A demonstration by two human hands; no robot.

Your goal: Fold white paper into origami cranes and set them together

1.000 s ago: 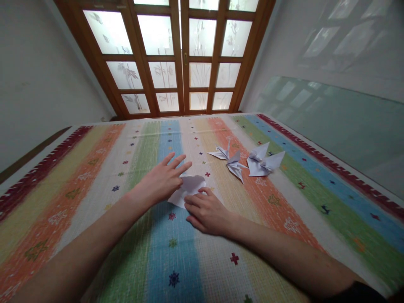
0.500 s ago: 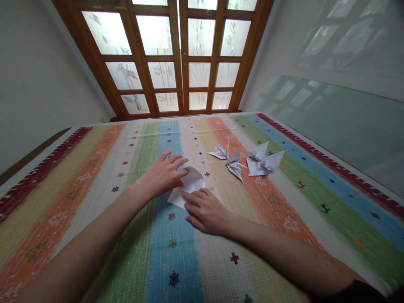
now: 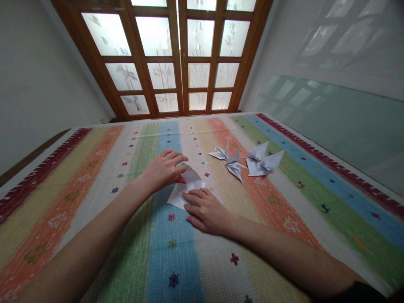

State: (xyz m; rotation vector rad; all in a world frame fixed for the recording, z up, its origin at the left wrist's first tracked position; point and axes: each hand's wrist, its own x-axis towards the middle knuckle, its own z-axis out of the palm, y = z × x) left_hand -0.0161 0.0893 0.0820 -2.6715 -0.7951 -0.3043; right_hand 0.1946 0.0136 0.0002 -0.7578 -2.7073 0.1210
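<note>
A partly folded piece of white paper (image 3: 192,180) lies on the blue stripe of the cloth, with one flap raised and curving. My left hand (image 3: 164,169) pinches the upper left edge of that flap between thumb and fingers. On the paper's near right part rests my right hand (image 3: 206,210), palm down, its fingers stretched out and pressing on the sheet. Part of the paper is hidden under the right fingers, so its full outline does not show.
Several folded white paper cranes (image 3: 235,166) sit to the right, on the orange stripe. A striped tablecloth (image 3: 126,235) covers the table. Behind it stand wooden doors (image 3: 181,84) with frosted panes, and a pale glass panel (image 3: 331,118) leans along the right wall.
My left fingers have closed in on the flap, and it stands a little higher than before. The right hand has stayed in its place on the paper.
</note>
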